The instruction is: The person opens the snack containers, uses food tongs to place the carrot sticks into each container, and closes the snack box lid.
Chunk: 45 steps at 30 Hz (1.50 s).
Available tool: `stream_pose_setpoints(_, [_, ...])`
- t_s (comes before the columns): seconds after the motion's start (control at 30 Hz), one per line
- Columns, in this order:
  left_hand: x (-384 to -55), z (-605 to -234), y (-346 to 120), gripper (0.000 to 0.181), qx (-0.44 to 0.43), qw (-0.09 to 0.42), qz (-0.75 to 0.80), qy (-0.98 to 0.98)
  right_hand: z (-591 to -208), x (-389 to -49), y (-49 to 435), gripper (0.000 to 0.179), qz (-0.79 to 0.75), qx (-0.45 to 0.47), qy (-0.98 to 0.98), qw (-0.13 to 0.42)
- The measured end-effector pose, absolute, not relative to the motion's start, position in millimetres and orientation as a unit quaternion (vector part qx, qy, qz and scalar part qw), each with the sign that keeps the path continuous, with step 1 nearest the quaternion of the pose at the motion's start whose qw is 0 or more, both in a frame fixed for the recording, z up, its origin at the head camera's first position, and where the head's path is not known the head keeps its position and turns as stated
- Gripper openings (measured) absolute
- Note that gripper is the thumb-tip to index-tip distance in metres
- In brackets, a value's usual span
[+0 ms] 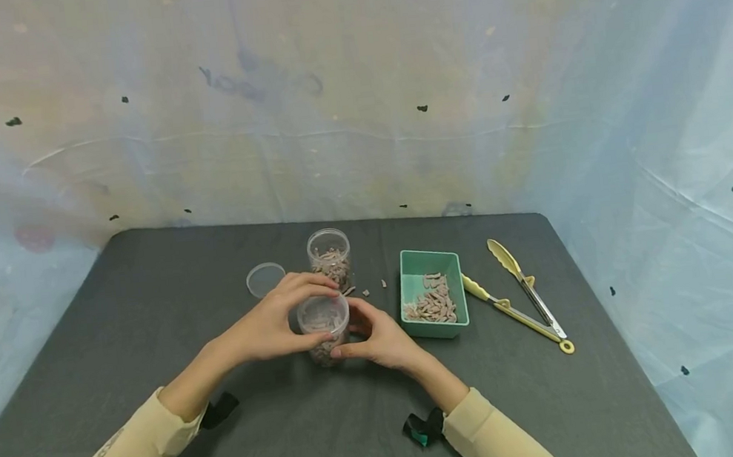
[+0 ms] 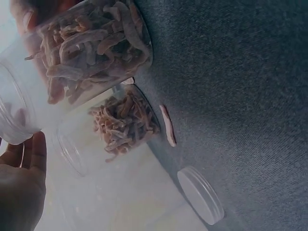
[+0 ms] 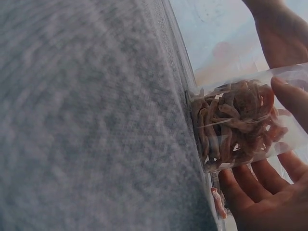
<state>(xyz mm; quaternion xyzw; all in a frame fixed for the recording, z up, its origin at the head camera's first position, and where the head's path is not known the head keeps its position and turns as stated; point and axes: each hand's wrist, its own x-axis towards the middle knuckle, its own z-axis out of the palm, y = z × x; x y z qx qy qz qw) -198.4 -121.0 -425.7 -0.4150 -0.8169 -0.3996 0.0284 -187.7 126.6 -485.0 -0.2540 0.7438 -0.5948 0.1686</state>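
A clear plastic jar (image 1: 325, 330) about half full of brownish, dried-looking strips (image 3: 236, 122) stands upright on the dark table between both hands. My left hand (image 1: 275, 320) grips it at the top, fingers and thumb spread round the rim. Lower down, my right hand (image 1: 378, 339) holds the jar's side, with the thumb across the front and the fingers behind. Just behind stands a second clear jar (image 1: 329, 251) with similar strips inside. A clear round lid (image 1: 266, 279) lies on the table beyond my left hand.
To the right of the jars is a green rectangular tray (image 1: 430, 257) with more strips in it. Yellow-tipped tongs (image 1: 528, 308) lie spread beside it. A few loose pieces (image 1: 366, 292) lie between the jars and tray. Patterned sheeting hangs behind the table.
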Motion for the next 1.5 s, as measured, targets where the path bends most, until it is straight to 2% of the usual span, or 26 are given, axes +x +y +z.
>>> stream_pose_setpoints(0.13, [-198.5,-427.2,-122.2,0.061,-0.416,-0.008,-0.421,-0.806,-484.4,-187.2,127.0,0.078,-0.587,-0.256,0.75,0.165])
stream_pose_setpoints(0.3, [-199.4,-428.2,-123.1,0.076,-0.433,-0.061,-0.458,-0.774,-483.3,-186.8,127.9,0.078,-0.579,-0.254,0.758,0.162])
stream_pose_setpoints(0.57, [-192.6,-421.6,-124.7,0.081,-0.358,-0.017,-0.389,-0.849,-483.2,-187.8,128.1,0.077,-0.569,-0.255,0.766,0.158])
stream_pose_setpoints(0.73, [-193.2,-420.8,-129.0,0.072,-0.346,-0.042,-0.399,-0.848,-482.2,-188.6,128.0,0.075,-0.568,-0.261,0.764,0.157])
stream_pose_setpoints(1.0, [-201.1,-418.8,-143.3,0.062,-0.4,-0.094,-0.423,-0.807,-482.0,-189.9,126.3,0.076,-0.555,-0.263,0.774,0.156])
stream_pose_setpoints(1.13, [-201.1,-417.1,-145.5,0.065,-0.411,-0.137,-0.449,-0.781,-481.5,-189.3,126.2,0.076,-0.556,-0.262,0.773,0.157])
stream_pose_setpoints(1.2, [-200.1,-417.2,-143.6,0.068,-0.404,-0.134,-0.46,-0.779,-481.9,-189.1,126.2,0.076,-0.556,-0.26,0.773,0.159])
stream_pose_setpoints(1.4, [-196.1,-420.3,-133.4,0.069,-0.342,-0.066,-0.418,-0.839,-483.8,-188.9,126.1,0.077,-0.559,-0.252,0.773,0.16])
stream_pose_setpoints(1.5, [-194.8,-421.9,-129.4,0.074,-0.326,-0.066,-0.4,-0.854,-484.2,-188.6,126.5,0.076,-0.562,-0.248,0.772,0.161])
